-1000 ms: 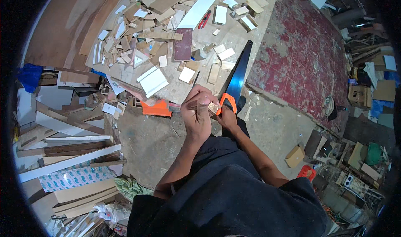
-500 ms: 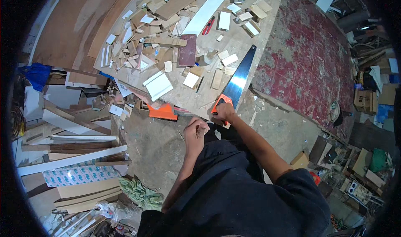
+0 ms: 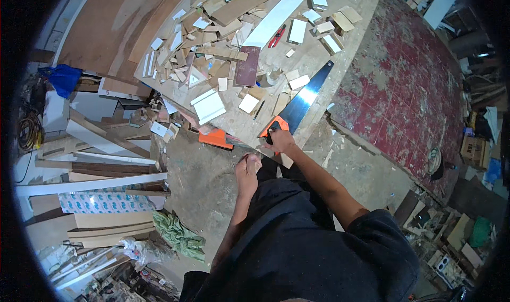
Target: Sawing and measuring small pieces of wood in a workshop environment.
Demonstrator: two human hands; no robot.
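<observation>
My right hand grips the orange and black handle of a handsaw. Its shiny blade points away and to the right, over the near right part of the wooden worktable, beside small wood offcuts. Close in front of my body, just off the table's near edge, my left hand is closed with curled fingers; whatever may be inside is hidden. Left of the saw lie a pencil-like dark stick, a white-faced block and a larger white grooved board.
Wood scraps heap the table's far left, near a dark red board, a long white board and a red utility knife. An orange tool shows under the near edge. Stacked boards stand left, with green cloth below.
The view has shifted, so the table sits further right. Against the table, my right hand has moved the saw's handle left, and the blade slants more. My left hand stays closed near my body.
</observation>
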